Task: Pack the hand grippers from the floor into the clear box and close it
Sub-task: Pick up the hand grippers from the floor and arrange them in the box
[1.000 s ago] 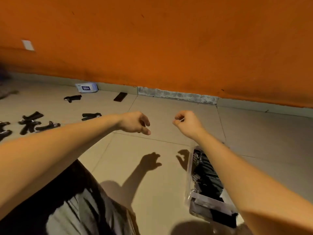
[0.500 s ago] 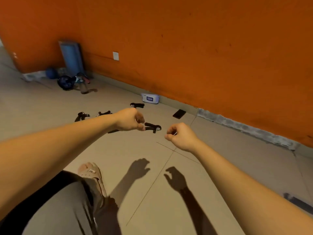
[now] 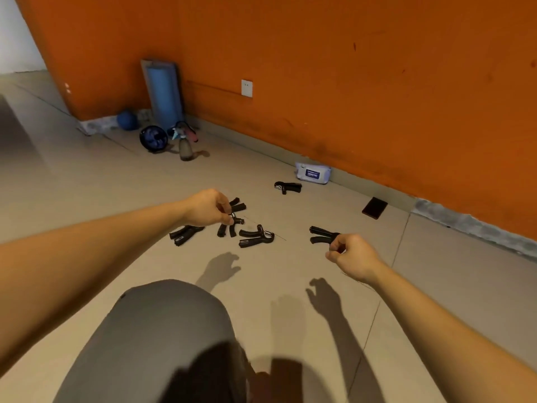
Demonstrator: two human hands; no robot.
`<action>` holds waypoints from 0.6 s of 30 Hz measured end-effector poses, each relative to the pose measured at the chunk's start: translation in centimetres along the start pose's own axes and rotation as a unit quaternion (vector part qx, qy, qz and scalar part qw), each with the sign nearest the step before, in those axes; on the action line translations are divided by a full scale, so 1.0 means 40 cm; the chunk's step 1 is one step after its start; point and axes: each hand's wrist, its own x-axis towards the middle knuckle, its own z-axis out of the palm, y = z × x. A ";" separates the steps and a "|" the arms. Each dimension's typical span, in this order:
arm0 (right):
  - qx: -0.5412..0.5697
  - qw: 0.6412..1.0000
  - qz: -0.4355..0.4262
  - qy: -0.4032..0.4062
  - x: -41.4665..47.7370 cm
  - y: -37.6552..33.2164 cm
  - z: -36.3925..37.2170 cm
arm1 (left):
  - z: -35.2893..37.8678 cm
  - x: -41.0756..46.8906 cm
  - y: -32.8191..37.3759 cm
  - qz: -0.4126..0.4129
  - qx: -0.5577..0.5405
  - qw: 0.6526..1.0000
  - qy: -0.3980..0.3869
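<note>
Several black hand grippers lie scattered on the tiled floor: one far off point(image 3: 287, 187), a pair point(image 3: 186, 234), another point(image 3: 256, 237) and one to the right point(image 3: 322, 235). My left hand point(image 3: 207, 208) hovers with loosely curled fingers over a gripper point(image 3: 229, 226), and its shadow falls well short of it. My right hand point(image 3: 353, 255) hangs with curled fingers at the spring end of the right gripper; I see no grip on it. The clear box is out of view.
An orange wall runs along the back. By it lie a wipes pack point(image 3: 313, 173) and a dark phone point(image 3: 374, 207). A blue ball point(image 3: 127, 120), a small fan point(image 3: 153, 138), a bottle point(image 3: 185, 148) and a blue panel point(image 3: 164, 91) stand at the corner. My knee point(image 3: 162, 330) is in front.
My view has swung left, away from the clear box, onto the scattered grippers. Both hands have moved down toward them, still holding nothing.
</note>
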 end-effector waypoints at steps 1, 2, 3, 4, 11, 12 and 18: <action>0.000 1.000 0.003 0.000 0.028 0.007 0.023 | 0.011 0.032 -0.020 -0.001 0.003 1.000 -0.003; -0.005 1.000 0.005 -0.001 0.051 0.012 0.042 | 0.023 0.058 -0.034 -0.001 0.006 1.000 -0.006; -0.008 1.000 0.012 -0.003 0.083 0.020 0.065 | 0.036 0.092 -0.049 0.003 0.011 1.000 -0.014; -0.010 1.000 0.023 -0.006 0.116 0.026 0.086 | 0.051 0.126 -0.064 0.008 0.021 1.000 -0.022; -0.042 0.994 0.087 -0.042 0.429 0.102 0.249 | 0.242 0.382 -0.251 0.025 0.070 0.995 -0.063; -0.047 0.993 0.094 -0.051 0.469 0.118 0.271 | 0.271 0.418 -0.271 0.030 0.083 0.994 -0.068; -0.093 0.984 0.115 -0.094 0.677 0.244 0.359 | 0.437 0.631 -0.306 0.021 0.074 0.993 -0.091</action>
